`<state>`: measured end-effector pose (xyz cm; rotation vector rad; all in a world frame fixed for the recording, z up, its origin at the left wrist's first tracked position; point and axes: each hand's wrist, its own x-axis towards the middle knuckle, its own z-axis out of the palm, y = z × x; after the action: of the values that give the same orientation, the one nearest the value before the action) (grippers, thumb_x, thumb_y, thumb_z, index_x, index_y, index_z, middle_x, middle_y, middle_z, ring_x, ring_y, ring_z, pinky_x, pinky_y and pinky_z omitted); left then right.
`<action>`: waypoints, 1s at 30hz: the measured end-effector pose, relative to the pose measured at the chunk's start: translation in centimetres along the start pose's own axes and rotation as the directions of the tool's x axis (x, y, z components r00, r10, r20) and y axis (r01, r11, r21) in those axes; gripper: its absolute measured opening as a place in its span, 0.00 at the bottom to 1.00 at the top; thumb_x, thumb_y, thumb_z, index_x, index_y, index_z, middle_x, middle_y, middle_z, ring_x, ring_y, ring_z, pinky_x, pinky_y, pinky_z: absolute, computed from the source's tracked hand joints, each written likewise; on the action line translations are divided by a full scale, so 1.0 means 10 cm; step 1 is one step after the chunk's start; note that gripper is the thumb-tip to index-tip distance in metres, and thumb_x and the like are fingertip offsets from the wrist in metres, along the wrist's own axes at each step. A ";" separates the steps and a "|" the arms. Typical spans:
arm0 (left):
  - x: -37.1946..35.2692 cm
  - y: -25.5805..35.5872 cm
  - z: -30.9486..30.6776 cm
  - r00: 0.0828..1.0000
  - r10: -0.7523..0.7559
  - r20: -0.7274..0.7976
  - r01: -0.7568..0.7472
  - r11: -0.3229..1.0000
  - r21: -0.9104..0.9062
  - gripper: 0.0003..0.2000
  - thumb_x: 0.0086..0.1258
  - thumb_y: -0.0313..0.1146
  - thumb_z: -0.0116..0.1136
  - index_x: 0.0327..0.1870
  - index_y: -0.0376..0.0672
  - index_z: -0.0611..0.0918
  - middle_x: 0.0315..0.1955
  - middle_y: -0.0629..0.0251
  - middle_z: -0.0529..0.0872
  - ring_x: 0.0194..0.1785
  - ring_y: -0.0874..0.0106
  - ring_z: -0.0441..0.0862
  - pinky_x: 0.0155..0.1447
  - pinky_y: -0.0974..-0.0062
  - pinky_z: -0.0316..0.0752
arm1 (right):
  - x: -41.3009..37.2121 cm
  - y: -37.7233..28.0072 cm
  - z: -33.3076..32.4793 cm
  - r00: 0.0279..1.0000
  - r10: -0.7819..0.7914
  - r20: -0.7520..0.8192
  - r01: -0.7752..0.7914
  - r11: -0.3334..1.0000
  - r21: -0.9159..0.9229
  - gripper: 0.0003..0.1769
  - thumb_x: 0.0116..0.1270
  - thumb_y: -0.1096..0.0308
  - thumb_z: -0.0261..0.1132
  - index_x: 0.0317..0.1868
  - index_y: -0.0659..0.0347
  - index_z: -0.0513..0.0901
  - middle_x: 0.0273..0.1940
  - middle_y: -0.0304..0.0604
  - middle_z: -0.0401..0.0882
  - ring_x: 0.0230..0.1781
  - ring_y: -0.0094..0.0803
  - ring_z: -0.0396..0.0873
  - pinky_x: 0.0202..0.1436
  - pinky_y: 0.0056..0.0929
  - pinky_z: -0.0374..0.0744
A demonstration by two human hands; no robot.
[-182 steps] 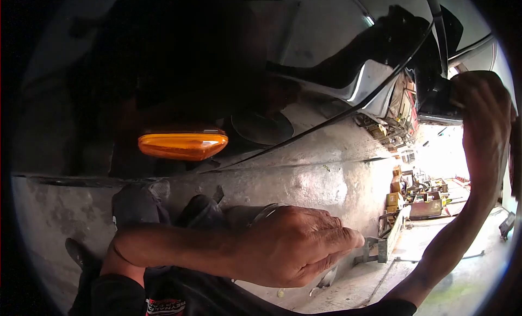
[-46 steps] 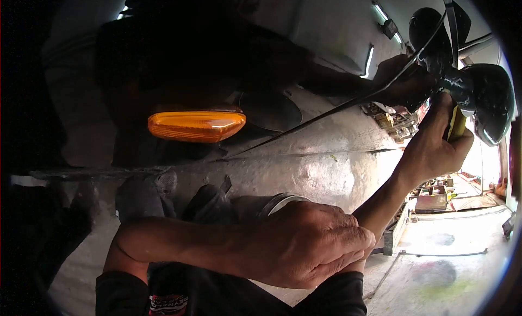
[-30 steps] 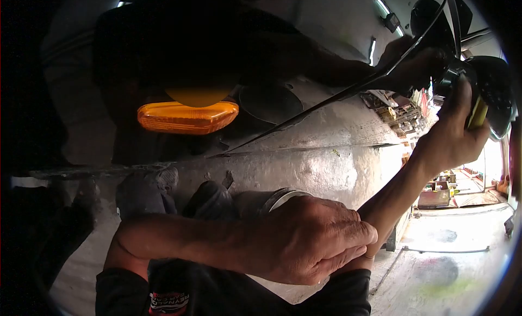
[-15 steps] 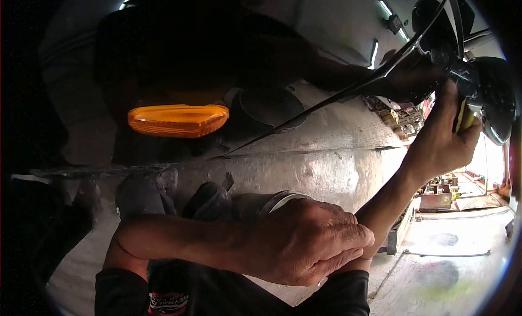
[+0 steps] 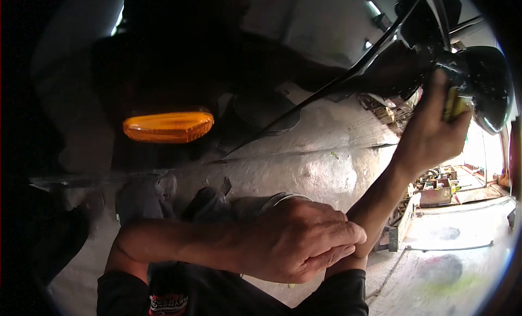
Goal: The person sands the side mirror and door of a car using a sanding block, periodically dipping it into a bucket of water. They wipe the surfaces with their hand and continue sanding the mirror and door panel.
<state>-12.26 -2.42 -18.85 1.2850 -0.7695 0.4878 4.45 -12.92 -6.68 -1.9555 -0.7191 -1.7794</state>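
Side mirror [image 5: 486, 85], glossy black, sits in the upper right of the frame, and that's where the work is. Right hand [image 5: 429, 136] reaches up to it, fingers clamped around a small yellow pad [image 5: 452, 103] that's pressed against the mirror's inner edge. Left hand [image 5: 299, 240] is low in the middle of the frame, fingers curled in together and leaning on the dull grey body panel [image 5: 315, 169]. I can't see anything in it.

Progress-wise, I'd guess the panel has been rubbed down already, since it looks flat and matte all along. The mirror shell has light specks on it and keeps its shine, so I'd say it's only partly done.

Amber side marker lamp [image 5: 167, 126] sits at left of centre, untouched and well away from both hands.
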 end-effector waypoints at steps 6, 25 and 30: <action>0.02 0.08 -0.08 1.000 -0.009 -0.004 0.009 1.000 0.016 0.13 0.71 0.24 0.68 0.55 0.37 0.85 0.28 0.62 0.87 0.31 0.68 0.88 0.36 0.67 0.81 | 0.11 -0.02 0.04 0.948 0.313 -0.053 -0.264 0.870 0.416 0.17 0.70 0.62 0.77 0.37 0.69 0.83 0.32 0.44 0.88 0.28 0.21 0.82 0.31 0.22 0.81; -0.02 0.12 -0.09 1.000 0.011 -0.020 -0.010 0.999 0.037 0.13 0.70 0.24 0.69 0.54 0.38 0.86 0.32 0.58 0.90 0.33 0.68 0.90 0.36 0.69 0.84 | -0.01 0.12 0.04 0.972 0.231 0.038 -0.233 0.949 0.213 0.14 0.72 0.62 0.75 0.39 0.65 0.84 0.33 0.41 0.88 0.29 0.21 0.80 0.32 0.18 0.78; 0.01 0.14 -0.11 1.000 0.006 -0.016 -0.006 0.999 0.038 0.13 0.71 0.24 0.68 0.55 0.38 0.86 0.32 0.58 0.90 0.32 0.70 0.90 0.36 0.69 0.83 | 0.21 0.19 0.10 0.972 0.225 -0.061 -0.163 0.842 0.514 0.14 0.73 0.64 0.74 0.42 0.67 0.82 0.37 0.44 0.88 0.34 0.22 0.84 0.38 0.21 0.83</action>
<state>-12.91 -1.04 -18.00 1.3127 -0.7544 0.5189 6.56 -13.56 -4.61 -1.4952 -0.8156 -1.3911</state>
